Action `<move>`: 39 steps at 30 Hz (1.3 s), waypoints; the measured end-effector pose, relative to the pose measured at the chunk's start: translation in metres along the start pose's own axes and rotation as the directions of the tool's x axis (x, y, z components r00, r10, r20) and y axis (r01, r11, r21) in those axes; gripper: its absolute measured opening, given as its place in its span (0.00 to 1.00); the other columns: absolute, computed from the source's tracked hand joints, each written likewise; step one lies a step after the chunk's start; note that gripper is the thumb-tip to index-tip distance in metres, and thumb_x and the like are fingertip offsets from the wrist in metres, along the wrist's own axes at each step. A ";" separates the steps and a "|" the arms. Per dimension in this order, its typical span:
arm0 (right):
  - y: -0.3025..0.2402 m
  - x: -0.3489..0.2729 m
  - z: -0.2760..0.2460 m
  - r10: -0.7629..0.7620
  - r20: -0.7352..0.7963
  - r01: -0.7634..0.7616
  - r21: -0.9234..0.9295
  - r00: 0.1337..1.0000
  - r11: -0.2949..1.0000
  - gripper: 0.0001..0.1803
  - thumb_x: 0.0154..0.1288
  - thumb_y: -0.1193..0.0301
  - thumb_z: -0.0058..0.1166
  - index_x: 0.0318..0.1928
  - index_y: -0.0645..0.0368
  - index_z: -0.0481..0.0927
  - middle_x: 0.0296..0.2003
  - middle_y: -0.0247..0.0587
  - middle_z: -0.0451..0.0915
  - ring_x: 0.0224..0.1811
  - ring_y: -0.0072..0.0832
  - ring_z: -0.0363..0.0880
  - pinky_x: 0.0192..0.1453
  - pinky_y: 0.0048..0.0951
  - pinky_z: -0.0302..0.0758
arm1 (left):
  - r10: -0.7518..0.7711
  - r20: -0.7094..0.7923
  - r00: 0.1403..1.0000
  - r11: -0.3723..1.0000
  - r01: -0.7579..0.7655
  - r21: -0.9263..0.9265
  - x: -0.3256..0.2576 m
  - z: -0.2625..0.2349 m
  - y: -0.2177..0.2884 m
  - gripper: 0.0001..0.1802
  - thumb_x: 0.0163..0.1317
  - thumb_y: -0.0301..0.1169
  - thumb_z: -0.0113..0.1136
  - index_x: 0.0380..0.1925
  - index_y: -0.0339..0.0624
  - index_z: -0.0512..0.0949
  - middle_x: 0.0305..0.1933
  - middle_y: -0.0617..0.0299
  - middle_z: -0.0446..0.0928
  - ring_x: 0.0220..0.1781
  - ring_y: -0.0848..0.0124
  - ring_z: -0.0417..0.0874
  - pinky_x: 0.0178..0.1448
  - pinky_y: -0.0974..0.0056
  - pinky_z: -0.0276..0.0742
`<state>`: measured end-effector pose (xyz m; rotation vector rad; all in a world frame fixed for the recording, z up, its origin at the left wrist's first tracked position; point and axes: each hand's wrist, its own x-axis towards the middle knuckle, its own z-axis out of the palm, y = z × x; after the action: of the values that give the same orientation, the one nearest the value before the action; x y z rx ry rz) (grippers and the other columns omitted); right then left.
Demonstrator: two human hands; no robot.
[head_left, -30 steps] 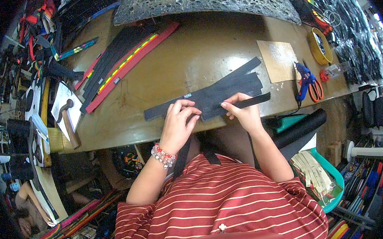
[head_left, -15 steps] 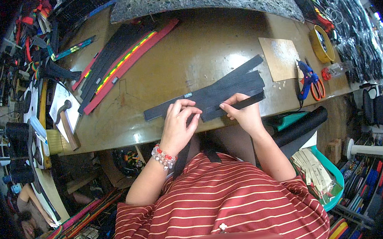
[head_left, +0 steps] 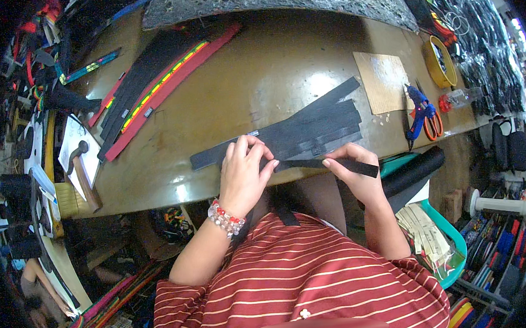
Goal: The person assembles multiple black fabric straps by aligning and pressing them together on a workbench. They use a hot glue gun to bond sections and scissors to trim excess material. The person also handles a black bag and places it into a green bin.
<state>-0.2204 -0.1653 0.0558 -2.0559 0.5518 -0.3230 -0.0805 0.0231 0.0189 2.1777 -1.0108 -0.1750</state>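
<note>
A narrow black fabric strip (head_left: 304, 163) stretches between my hands just off the table's near edge. My left hand (head_left: 243, 168), with a beaded bracelet at the wrist, pinches its left end. Between thumb and fingers my right hand (head_left: 359, 170) grips it further along, and a free end sticks out past that hand on the right. Just beyond, several wider black straps (head_left: 315, 127) lie fanned on the table (head_left: 256, 61), one with a small pale label. My left fingers partly cover them.
Red, black and patterned straps (head_left: 169, 91) lie at the far left. A hammer (head_left: 84, 176) rests at the left edge. To the right are a cardboard piece (head_left: 381, 82), blue glue gun (head_left: 417, 116), orange-handled scissors (head_left: 435, 127) and yellow container (head_left: 436, 72). A teal tub (head_left: 457, 236) stands below.
My right hand has moved right and toward me, drawing the narrow strip away from the wider straps and straight between both hands. My left hand has barely moved.
</note>
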 end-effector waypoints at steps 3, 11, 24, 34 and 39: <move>0.006 0.007 -0.003 0.006 -0.037 -0.009 -0.082 0.999 0.997 0.06 0.54 0.74 0.65 0.30 0.63 0.82 0.28 0.41 0.81 0.33 0.27 0.80 0.40 0.26 0.73 | -0.026 0.047 0.999 0.999 0.027 -0.020 0.001 -0.001 0.000 0.10 0.52 0.33 0.68 0.30 0.43 0.77 0.44 0.57 0.71 0.52 0.56 0.72 0.57 0.55 0.69; 0.025 0.026 0.007 0.107 -0.042 -0.110 -0.094 0.993 0.990 0.06 0.53 0.73 0.66 0.30 0.62 0.83 0.28 0.41 0.83 0.33 0.28 0.80 0.42 0.27 0.73 | 0.017 0.027 0.999 0.999 -0.018 0.035 0.002 -0.004 0.002 0.09 0.52 0.32 0.67 0.30 0.44 0.77 0.45 0.60 0.71 0.47 0.58 0.73 0.51 0.56 0.72; 0.025 0.029 0.011 0.093 -0.054 -0.100 -0.143 0.994 0.985 0.09 0.52 0.72 0.67 0.30 0.63 0.81 0.29 0.44 0.82 0.32 0.34 0.81 0.43 0.29 0.74 | 0.077 0.094 0.993 0.978 -0.093 0.186 0.012 -0.002 0.024 0.08 0.53 0.31 0.65 0.32 0.44 0.78 0.44 0.60 0.72 0.46 0.59 0.73 0.50 0.56 0.71; 0.046 0.031 -0.038 0.417 -0.079 -0.378 0.297 0.906 0.877 0.08 0.58 0.71 0.65 0.35 0.60 0.81 0.25 0.30 0.79 0.24 0.12 0.73 0.25 0.16 0.69 | 0.201 0.053 0.978 0.974 -0.194 -0.118 0.043 0.051 0.028 0.04 0.55 0.31 0.64 0.30 0.46 0.78 0.36 0.62 0.72 0.40 0.62 0.74 0.47 0.58 0.71; 0.063 0.035 -0.056 0.368 -0.092 -0.353 0.146 0.925 0.924 0.07 0.57 0.73 0.65 0.34 0.63 0.83 0.25 0.31 0.81 0.23 0.14 0.74 0.24 0.18 0.70 | 0.191 0.075 0.979 0.973 -0.179 -0.142 0.043 0.050 0.027 0.04 0.55 0.30 0.65 0.29 0.45 0.79 0.36 0.61 0.72 0.41 0.61 0.74 0.48 0.58 0.71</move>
<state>-0.2306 -0.2525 0.0310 -1.7760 0.9441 -0.2523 -0.0874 -0.0471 0.0076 1.9562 -1.2103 -0.2462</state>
